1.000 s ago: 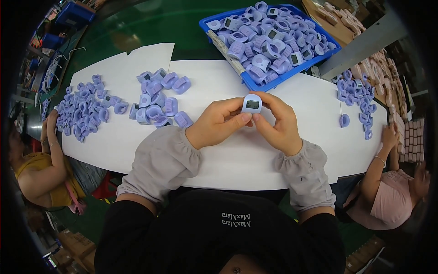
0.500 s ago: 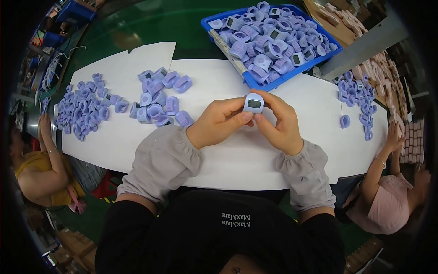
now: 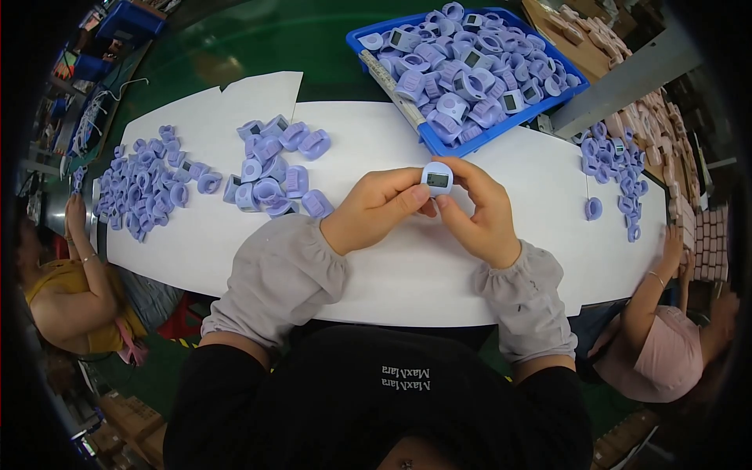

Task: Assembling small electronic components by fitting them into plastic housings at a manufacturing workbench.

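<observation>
Between both hands, over the white table sheet (image 3: pixel 407 290), is a small lavender device with a rectangular display (image 3: pixel 437 178), its display facing up. My left hand (image 3: pixel 377 205) is closed on its left side, the thumb lying at the edge of the display. My right hand (image 3: pixel 484 213) grips the right side, with the thumb at the lower edge and the fingers behind. Left of my left hand lies a loose group of similar lavender devices (image 3: pixel 268 168), some showing displays and others their ring-shaped sides.
A blue tray (image 3: pixel 424 139) heaped with the same devices stands beyond my hands. More lie in a pile (image 3: pixel 141 188) at the far left and a cluster (image 3: pixel 607 160) at the right. A grey post (image 3: pixel 619 82) rises beside the tray. People sit at both sides.
My left thumb has shifted up from the device's lower edge to the display's edge. The device has barely moved. The person at the right has moved their hands.
</observation>
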A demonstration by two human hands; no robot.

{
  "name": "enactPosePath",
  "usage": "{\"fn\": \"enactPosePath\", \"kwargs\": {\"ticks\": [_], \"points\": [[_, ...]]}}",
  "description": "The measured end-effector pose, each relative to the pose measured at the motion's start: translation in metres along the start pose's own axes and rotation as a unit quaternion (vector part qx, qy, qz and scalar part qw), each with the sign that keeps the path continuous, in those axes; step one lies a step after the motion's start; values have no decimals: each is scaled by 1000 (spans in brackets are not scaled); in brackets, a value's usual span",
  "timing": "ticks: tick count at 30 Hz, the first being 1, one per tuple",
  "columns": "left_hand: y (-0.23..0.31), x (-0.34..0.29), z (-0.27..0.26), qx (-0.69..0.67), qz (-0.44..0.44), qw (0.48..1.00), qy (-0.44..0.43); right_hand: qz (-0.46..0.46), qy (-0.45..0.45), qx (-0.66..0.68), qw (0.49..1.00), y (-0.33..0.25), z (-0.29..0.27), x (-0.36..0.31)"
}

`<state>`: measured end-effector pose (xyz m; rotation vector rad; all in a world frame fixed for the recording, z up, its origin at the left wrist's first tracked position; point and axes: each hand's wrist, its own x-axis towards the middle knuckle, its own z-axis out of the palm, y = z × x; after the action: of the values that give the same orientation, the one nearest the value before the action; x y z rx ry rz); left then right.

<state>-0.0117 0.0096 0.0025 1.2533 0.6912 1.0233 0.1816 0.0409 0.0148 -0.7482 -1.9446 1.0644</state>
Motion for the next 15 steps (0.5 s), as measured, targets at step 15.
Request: {"fn": "enactPosePath", "kwargs": {"ticks": [15], "points": [[-2,0,-1,35,-3,999,-12,8,-15,39,999,5,0,-1]]}}
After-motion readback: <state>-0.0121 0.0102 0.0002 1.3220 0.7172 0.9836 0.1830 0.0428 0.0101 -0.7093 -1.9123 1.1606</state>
